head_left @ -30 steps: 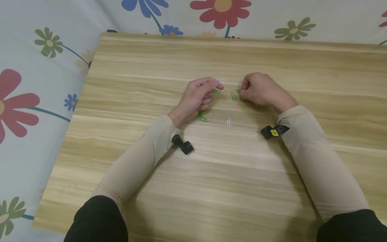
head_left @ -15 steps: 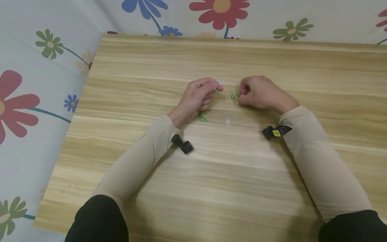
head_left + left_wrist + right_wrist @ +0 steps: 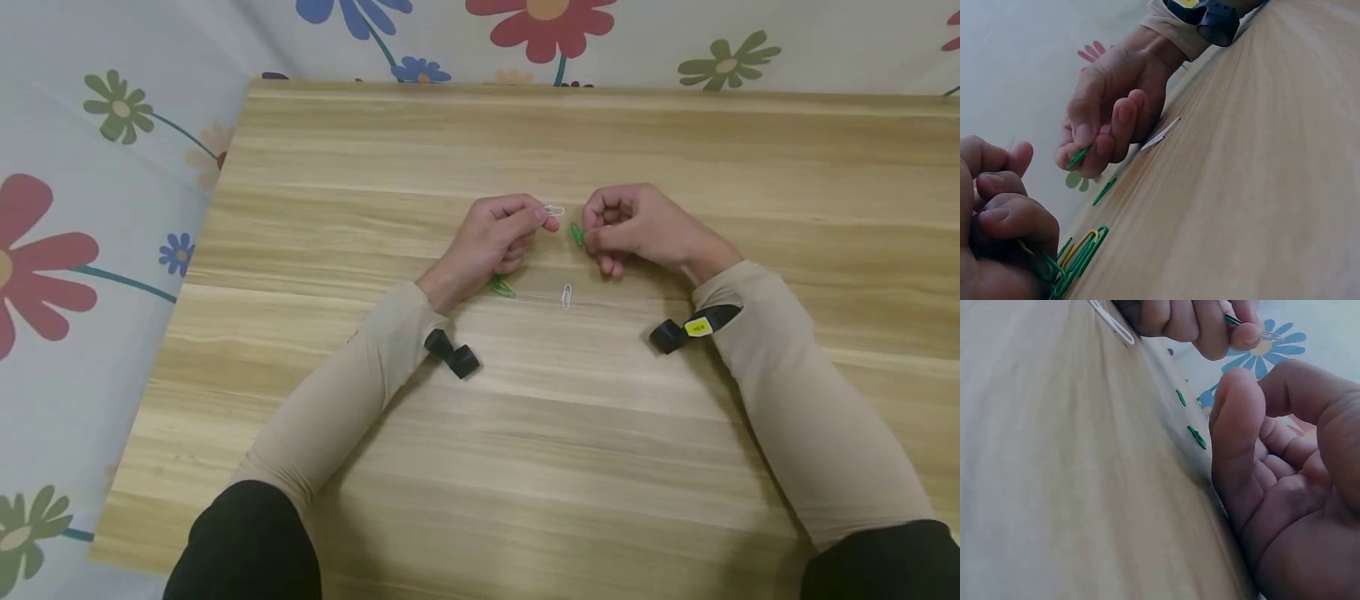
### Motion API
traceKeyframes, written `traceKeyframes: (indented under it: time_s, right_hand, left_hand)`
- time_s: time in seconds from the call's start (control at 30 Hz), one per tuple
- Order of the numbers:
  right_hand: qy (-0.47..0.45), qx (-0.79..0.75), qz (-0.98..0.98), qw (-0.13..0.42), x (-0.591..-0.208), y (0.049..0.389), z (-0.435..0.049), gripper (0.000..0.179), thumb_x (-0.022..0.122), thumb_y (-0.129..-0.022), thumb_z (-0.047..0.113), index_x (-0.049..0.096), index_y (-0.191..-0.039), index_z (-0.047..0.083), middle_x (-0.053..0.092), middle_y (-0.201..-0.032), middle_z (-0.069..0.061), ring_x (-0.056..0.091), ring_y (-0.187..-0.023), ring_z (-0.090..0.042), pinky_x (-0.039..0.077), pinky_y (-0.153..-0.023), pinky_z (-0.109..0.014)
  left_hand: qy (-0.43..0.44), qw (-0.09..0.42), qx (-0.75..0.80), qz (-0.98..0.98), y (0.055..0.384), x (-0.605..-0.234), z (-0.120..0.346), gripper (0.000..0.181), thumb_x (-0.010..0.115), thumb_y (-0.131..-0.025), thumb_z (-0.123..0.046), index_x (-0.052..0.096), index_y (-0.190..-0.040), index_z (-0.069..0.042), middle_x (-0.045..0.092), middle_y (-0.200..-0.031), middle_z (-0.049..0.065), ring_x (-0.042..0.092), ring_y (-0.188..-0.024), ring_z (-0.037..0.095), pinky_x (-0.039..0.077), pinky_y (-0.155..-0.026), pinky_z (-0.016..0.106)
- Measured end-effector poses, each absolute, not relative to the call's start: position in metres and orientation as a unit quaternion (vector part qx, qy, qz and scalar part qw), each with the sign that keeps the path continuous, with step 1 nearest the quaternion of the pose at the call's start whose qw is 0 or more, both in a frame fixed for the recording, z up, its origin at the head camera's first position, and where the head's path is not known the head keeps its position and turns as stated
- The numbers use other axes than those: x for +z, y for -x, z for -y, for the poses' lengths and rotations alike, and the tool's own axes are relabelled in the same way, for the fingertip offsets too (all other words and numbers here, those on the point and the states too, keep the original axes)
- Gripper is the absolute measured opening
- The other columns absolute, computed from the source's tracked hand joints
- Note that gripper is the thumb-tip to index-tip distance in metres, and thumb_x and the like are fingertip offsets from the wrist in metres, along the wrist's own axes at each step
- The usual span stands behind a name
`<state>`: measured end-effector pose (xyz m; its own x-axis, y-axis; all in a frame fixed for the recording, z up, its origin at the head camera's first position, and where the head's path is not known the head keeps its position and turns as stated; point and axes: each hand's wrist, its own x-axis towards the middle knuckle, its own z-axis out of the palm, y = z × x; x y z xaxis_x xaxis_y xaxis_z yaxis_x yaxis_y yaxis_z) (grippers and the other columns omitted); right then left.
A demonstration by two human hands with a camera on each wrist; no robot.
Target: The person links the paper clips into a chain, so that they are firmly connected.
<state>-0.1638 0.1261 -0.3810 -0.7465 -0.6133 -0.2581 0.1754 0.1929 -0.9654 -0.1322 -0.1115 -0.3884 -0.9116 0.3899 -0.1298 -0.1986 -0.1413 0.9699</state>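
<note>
Wood-grain table (image 3: 525,467); R hand (image 3: 641,223) well in from L edge, thumb + index tips pinching a green paper clip (image 3: 1077,157); L hand (image 3: 497,235) nearer that edge, pinching a white paper clip (image 3: 556,211); bunch of green + yellow paper clips (image 3: 1080,255) on table, just beside L hand; loose white paper clip (image 3: 567,297) btwn hands, farther from far edge than their fingertips.

Wears smooth beige sleeves (image 3: 337,392) ending just behind the left hand (image 3: 501,232) and right hand (image 3: 637,223), blackish sleeves (image 3: 247,546) farther back, and black wrist devices (image 3: 463,362) near both hands, showing a yellow label (image 3: 699,327) behind the right.
</note>
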Motion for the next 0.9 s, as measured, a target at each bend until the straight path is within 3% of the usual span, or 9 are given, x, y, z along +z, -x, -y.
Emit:
traceKeyframes:
  time_s: [0.2,0.3,0.5,0.73,0.9]
  right_hand:
    - [0.137,-0.746,-0.575,0.306,-0.383,0.162,-0.128,0.006,0.056,-0.095,-0.013,0.063,-0.096,-0.012,0.064,-0.076,-0.017,0.061,-0.057,-0.021,0.055,-0.051,-0.029]
    - [0.152,-0.796,-0.501,0.305,-0.385,0.161,-0.128,0.011,0.051,-0.096,-0.016,0.059,-0.097,-0.009,0.063,-0.078,-0.017,0.059,-0.058,-0.022,0.054,-0.052,-0.029]
    - [0.178,-0.788,-0.493,0.322,-0.384,0.162,-0.125,0.023,0.046,-0.096,-0.019,0.045,-0.100,0.004,0.064,-0.079,-0.014,0.055,-0.056,-0.022,0.051,-0.050,-0.027]
    - [0.181,-0.782,-0.486,0.344,-0.385,0.164,-0.124,0.021,0.049,-0.096,-0.018,0.043,-0.096,0.001,0.065,-0.079,-0.015,0.058,-0.056,-0.021,0.052,-0.049,-0.027]
    - [0.169,-0.797,-0.466,0.343,-0.388,0.166,-0.129,0.025,0.041,-0.094,-0.022,0.045,-0.094,0.003,0.064,-0.077,-0.013,0.058,-0.055,-0.019,0.051,-0.049,-0.025]
  left_hand:
    - [-0.091,0.198,0.717,-0.662,0.132,-0.388,0.110,0.022,0.052,-0.105,-0.010,0.068,-0.096,0.002,0.038,-0.057,0.001,0.028,-0.044,0.010,0.022,-0.038,0.021]
    - [-0.091,0.193,0.699,-0.682,0.131,-0.388,0.108,0.024,0.051,-0.106,-0.012,0.068,-0.098,0.002,0.036,-0.057,0.001,0.027,-0.044,0.011,0.022,-0.038,0.022]
    - [-0.137,0.154,0.617,-0.759,0.129,-0.387,0.104,0.025,0.053,-0.107,-0.019,0.071,-0.103,-0.002,0.041,-0.059,0.003,0.033,-0.045,0.014,0.029,-0.041,0.026]
    - [-0.185,0.148,0.587,-0.774,0.128,-0.387,0.103,0.024,0.053,-0.107,-0.018,0.070,-0.104,-0.002,0.047,-0.067,0.007,0.039,-0.052,0.016,0.033,-0.048,0.027]
    - [-0.200,0.156,0.586,-0.770,0.128,-0.389,0.101,0.024,0.052,-0.107,-0.018,0.071,-0.104,-0.003,0.050,-0.069,0.009,0.039,-0.055,0.018,0.033,-0.049,0.028]
